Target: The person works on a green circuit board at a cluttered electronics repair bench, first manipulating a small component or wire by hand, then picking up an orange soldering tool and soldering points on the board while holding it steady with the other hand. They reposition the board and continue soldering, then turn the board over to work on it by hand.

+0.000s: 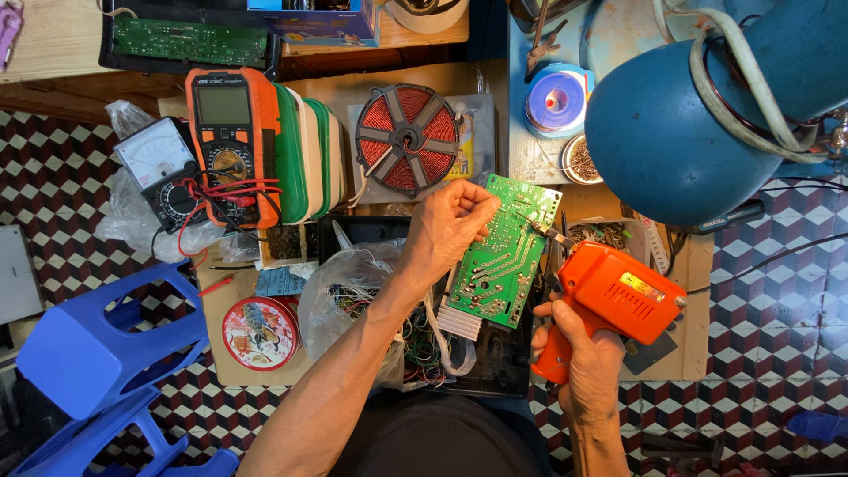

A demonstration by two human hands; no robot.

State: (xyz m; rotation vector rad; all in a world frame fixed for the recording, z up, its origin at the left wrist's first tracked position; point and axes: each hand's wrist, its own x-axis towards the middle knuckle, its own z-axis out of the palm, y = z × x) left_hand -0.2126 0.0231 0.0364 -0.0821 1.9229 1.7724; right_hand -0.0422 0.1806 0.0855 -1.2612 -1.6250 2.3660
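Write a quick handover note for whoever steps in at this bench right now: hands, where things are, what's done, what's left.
Left hand: pinching the top edge of the green circuit board, solder side up, tilted over the black tray.
Right hand: gripping the orange soldering gun, its tip at the board's upper right edge.
Nearby: solder spool above, orange multimeter to the left.
Done: board held, tip on the board.
Left: which joints are finished cannot be told.

The bare left forearm reaches up from the lower middle, its left hand (446,225) raised with fingers curled in a pinch. The right hand (583,349) sits lower right, fingers wrapped closed in a fist-like grip.
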